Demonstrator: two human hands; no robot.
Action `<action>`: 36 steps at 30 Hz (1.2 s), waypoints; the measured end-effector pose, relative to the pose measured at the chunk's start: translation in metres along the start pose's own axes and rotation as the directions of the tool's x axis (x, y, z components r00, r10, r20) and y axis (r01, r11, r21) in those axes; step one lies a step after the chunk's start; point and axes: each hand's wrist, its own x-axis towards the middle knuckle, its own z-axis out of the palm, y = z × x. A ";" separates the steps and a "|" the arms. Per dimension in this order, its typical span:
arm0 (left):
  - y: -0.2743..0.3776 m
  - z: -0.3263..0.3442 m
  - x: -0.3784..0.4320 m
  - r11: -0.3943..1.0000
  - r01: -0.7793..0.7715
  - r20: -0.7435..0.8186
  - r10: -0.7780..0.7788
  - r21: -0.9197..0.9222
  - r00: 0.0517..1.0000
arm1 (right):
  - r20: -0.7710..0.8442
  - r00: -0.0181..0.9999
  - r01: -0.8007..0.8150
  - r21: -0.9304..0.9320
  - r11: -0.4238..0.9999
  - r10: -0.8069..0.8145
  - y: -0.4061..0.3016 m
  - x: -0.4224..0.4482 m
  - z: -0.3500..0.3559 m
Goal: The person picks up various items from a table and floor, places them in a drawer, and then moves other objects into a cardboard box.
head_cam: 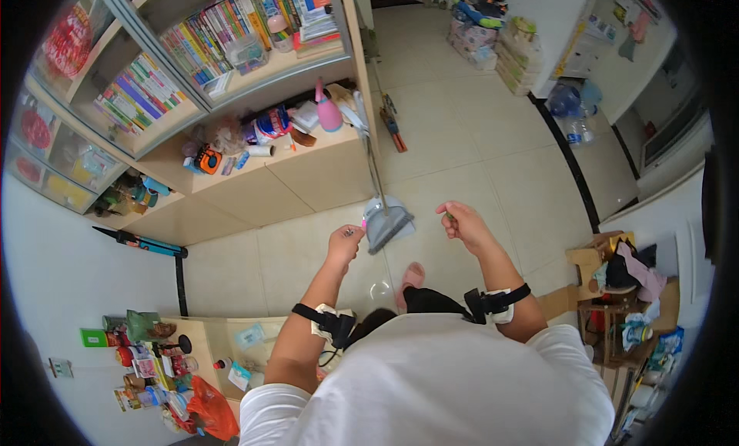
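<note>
My left hand (344, 245) is raised above the floor, its fingers closed on a small bright pink object (364, 222). A small shiny metallic bit (348, 233) shows at the same fingers; I cannot tell what it is. Off to the right, my right hand (466, 226) has its index finger pointing out, and a small dark green thing (449, 215) is pinched in its curled fingers. Below and between the hands, a grey broom head (388, 226) rests in a grey dustpan (407, 204) on the tiled floor.
A wooden bookcase (323, 186) with a cluttered open shelf, including a pink spray bottle (329, 112), stands ahead left. Orange-handled shears (392, 128) are beside it. A crowded low cabinet (193, 336) is behind left; a wooden rack (612, 324) with clothes is at right.
</note>
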 end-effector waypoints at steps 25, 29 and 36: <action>0.064 -0.163 0.462 0.441 -0.103 -0.066 0.352 0.892 0.934 | -0.215 0.961 0.012 0.653 0.757 0.171 -0.060 0.131 0.110; 0.077 -0.161 0.442 0.505 -0.235 -0.066 0.507 0.830 0.859 | -0.247 0.958 0.056 0.664 0.746 0.148 -0.055 0.136 0.121; 0.099 -0.135 0.330 0.945 0.325 0.078 -0.320 -0.047 0.944 | -0.223 0.962 0.020 0.627 0.778 0.155 -0.045 0.147 0.130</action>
